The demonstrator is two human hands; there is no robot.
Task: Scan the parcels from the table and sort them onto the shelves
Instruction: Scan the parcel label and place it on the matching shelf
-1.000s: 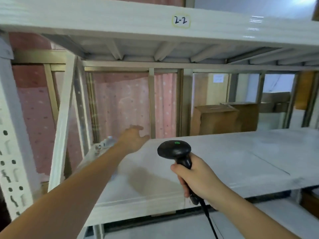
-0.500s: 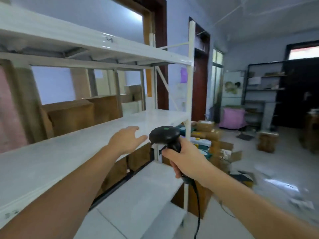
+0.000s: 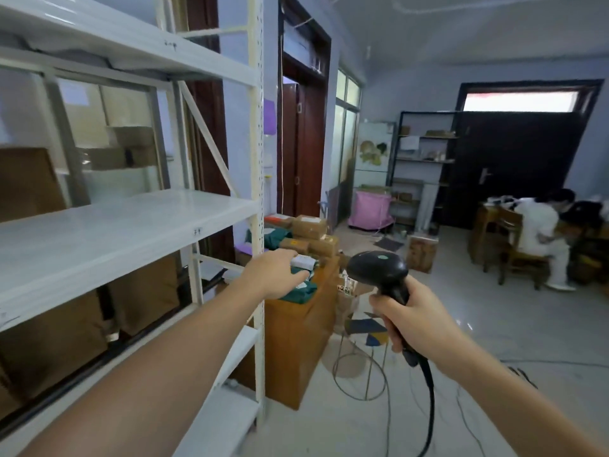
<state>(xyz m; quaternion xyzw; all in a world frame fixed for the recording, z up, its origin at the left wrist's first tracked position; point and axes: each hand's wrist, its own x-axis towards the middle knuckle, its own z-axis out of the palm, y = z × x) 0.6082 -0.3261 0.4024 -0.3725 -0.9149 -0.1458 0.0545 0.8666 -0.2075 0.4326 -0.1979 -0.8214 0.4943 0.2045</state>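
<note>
The left hand is stretched forward with fingers loose and extended, holding nothing, and appears in line with the parcels but well short of them. The right hand is wrapped round the handle of a black barcode scanner, whose head points ahead and whose cable hangs down toward the floor.

By the look of it, the step in hand is going to fetch the next parcel: the parcels sit piled on the wooden table, just past the right end of the white shelving, farther off than the hands. The next move calls for closing the gap to the table, taking one parcel in the free hand, and turning its label toward the scanner.

The pile is mixed: several brown cardboard boxes with labels and tape, a small white box, and dark green soft bags at the near edge. Label detail is too blurred to read. The middle shelf board nearest the hands is bare where it shows.
</note>
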